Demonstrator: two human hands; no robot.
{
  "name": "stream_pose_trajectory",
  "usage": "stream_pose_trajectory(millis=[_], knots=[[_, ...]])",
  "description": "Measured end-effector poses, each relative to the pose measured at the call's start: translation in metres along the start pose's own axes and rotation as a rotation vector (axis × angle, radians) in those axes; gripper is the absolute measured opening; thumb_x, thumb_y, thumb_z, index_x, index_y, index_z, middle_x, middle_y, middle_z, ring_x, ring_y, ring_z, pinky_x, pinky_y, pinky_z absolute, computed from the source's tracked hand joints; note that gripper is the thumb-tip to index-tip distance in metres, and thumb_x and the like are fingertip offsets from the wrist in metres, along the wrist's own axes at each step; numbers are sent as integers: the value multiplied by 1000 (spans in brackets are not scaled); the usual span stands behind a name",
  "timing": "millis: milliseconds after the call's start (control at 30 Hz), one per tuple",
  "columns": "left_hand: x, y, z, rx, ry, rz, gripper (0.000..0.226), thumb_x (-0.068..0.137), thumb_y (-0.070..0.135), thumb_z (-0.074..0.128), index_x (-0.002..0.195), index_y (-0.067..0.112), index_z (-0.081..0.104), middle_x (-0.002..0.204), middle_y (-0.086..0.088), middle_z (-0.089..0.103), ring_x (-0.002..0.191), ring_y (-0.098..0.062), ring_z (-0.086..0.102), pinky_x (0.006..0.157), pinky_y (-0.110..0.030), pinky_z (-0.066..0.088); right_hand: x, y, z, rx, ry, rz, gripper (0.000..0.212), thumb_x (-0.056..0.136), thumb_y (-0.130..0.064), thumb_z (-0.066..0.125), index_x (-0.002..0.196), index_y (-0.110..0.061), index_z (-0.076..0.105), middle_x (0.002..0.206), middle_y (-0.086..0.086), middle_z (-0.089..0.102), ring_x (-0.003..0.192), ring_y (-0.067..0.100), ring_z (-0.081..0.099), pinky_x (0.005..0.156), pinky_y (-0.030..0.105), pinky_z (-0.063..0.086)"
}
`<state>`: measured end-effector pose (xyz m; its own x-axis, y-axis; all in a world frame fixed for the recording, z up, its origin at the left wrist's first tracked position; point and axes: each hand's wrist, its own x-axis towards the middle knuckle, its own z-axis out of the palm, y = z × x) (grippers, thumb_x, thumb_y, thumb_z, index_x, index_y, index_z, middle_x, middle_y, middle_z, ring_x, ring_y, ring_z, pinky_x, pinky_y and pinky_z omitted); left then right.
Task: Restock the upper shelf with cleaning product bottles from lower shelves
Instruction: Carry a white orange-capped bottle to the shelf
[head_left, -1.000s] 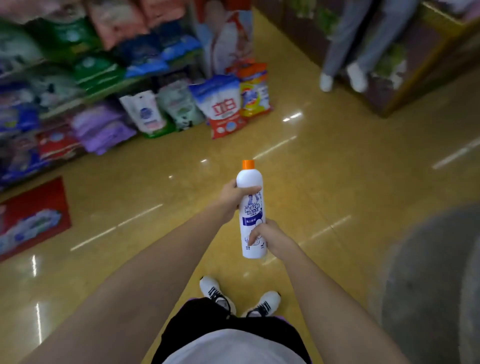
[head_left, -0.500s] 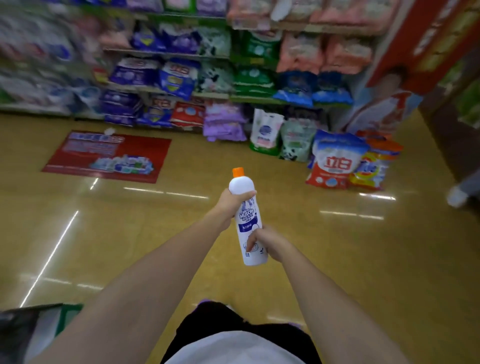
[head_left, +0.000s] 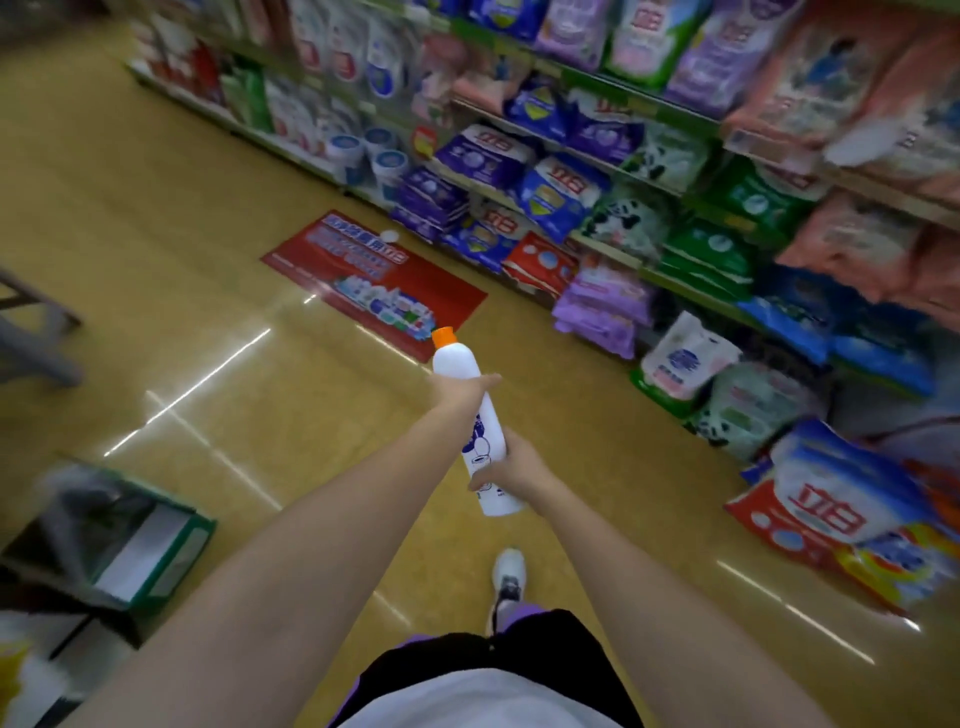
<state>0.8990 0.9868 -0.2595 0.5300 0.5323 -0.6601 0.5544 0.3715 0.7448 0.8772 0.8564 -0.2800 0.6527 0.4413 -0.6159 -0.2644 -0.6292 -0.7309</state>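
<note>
- Carrying one white bottle (head_left: 480, 421) with an orange cap (head_left: 443, 336), held in the air out in front of the body, above the yellow floor (head_left: 156, 208).
- Left hand (head_left: 460, 391): grip closed round the bottle's upper body just under the shoulder, thumb lying across the front.
- Right hand (head_left: 511, 467): grip closed round the lower body near the base; the base itself shows just below the fingers.
- Long axis: near upright, cap end tilted away from the person and slightly left, base end nearest the body.
- Shelving (head_left: 649, 171): stands ahead and to the right, stocked with bagged goods; well apart from the bottle, nothing touching.
- Nearer hand to the shelving: the right, by its side; the left controls the cap end.
- Judgement: the bottle is mid-transit, and placing it calls for lifting it up and rightward, base first. The destination shelf cannot be identified; the frame is blurred.
</note>
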Motion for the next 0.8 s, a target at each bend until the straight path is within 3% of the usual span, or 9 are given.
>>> stream_pose_trajectory(millis=[100, 200, 300, 400, 500, 667, 800], knots=[[37, 29, -17, -4, 44, 4, 57, 80, 18, 78, 124, 4, 44, 88, -8, 52, 87, -29, 58, 82, -42, 53, 44, -32, 0, -70, -103, -44, 61, 66, -12, 88, 117, -24, 58, 111, -2, 71, 102, 23, 67, 86, 40, 57], [70, 67, -27, 16, 45, 44, 48, 78, 15, 77, 116, 3, 51, 91, -11, 57, 79, -27, 58, 75, -40, 53, 97, -68, -9, -39, -214, -39, 63, 63, -20, 90, 120, -23, 62, 111, -1, 73, 101, 22, 71, 93, 47, 57], [103, 107, -33, 18, 67, 69, 44, 77, 12, 77, 112, 6, 50, 90, -12, 57, 76, -27, 59, 68, -38, 53, 147, -108, -23, -68, -299, -21, 71, 65, -23, 91, 127, -20, 58, 117, 0, 70, 104, 23, 70, 92, 46, 58], [132, 143, -40, -68, 53, 50, 27, 75, -1, 71, 92, 6, 51, 80, -13, 55, 69, -28, 56, 61, -35, 50, 192, -143, -32, -94, -397, -11, 71, 67, -25, 92, 127, -19, 56, 122, 3, 66, 109, 26, 67, 94, 47, 57], [156, 175, -54, -238, 84, 42, 17, 72, -13, 58, 78, 1, 51, 76, -15, 62, 70, -29, 58, 67, -36, 51, 232, -177, -32, -176, -475, -25, 88, 53, -37, 95, 129, -19, 54, 124, 4, 63, 111, 27, 64, 97, 50, 55], [190, 206, -100, -383, 58, 54, 34, 60, -12, 57, 93, -6, 61, 89, -17, 66, 81, -29, 62, 75, -35, 54, 282, -227, -9, -290, -512, -99, 90, 58, -31, 97, 131, -14, 46, 121, 3, 61, 111, 25, 61, 97, 47, 53], [222, 222, -142, -518, 133, 71, 48, 53, -9, 56, 101, -9, 62, 96, -18, 70, 87, -31, 64, 84, -41, 55, 315, -267, 20, -339, -568, -156, 87, 61, -36, 96, 128, -16, 44, 116, -2, 59, 103, 16, 60, 81, 35, 53]])
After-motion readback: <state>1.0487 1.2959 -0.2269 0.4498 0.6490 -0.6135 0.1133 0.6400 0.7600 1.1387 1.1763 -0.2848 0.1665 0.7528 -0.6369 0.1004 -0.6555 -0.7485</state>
